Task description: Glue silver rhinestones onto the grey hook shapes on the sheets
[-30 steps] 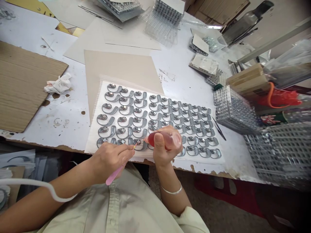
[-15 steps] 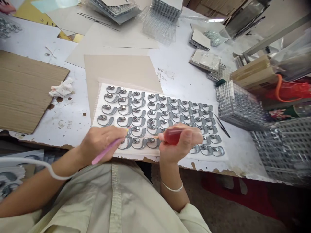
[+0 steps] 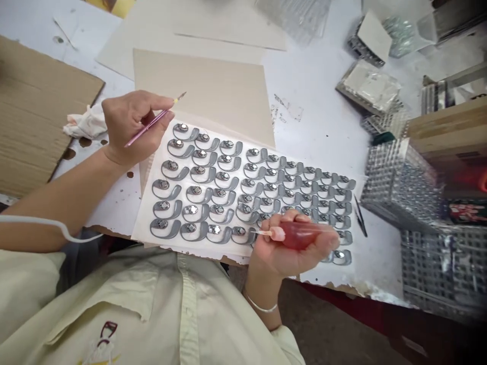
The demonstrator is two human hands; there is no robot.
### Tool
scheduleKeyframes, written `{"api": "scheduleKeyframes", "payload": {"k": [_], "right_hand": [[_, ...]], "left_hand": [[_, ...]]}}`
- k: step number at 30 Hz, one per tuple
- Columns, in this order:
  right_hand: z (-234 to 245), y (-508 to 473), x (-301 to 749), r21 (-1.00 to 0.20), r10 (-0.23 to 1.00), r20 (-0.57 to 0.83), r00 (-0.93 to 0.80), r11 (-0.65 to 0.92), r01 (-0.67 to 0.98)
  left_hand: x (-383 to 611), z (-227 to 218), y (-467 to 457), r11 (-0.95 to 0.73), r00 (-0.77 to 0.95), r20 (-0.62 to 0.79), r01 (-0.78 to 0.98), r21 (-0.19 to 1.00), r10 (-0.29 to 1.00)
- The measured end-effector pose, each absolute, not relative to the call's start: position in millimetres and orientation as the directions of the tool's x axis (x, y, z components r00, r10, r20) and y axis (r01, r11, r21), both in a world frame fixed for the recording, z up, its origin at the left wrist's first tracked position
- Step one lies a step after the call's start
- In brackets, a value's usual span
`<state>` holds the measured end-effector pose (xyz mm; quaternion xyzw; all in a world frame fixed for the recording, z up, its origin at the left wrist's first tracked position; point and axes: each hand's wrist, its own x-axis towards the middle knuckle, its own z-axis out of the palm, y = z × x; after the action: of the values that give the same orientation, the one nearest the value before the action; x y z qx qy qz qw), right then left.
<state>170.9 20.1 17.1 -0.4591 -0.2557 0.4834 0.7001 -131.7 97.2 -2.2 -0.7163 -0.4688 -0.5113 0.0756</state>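
Right hand [image 3: 283,253] closed around a red-filled squeeze bottle [image 3: 300,234], long axis near level, nozzle [image 3: 262,232] pointing left, just beside the 4th silver-grey hook-shaped piece [image 3: 239,232] in the bottom row of the white sheet [image 3: 146,223]. Left hand [image 3: 131,126], farther off, holds a pink-handled applicator [image 3: 142,130] in a narrow pen hold.

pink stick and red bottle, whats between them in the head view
In the head view, rows of curved grey pieces with shiny studs lie on a white sheet between the pink stick and the red bottle.
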Motion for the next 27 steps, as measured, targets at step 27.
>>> {"api": "scheduleKeyframes", "payload": {"k": [27], "right_hand": [[5, 2, 151, -0.962, 0.935, 0.265, 0.235, 0.237, 0.138]], "left_hand": [[-127, -19, 103, -0.501, -0.042, 0.642, 0.588, 0.635, 0.765]]}}
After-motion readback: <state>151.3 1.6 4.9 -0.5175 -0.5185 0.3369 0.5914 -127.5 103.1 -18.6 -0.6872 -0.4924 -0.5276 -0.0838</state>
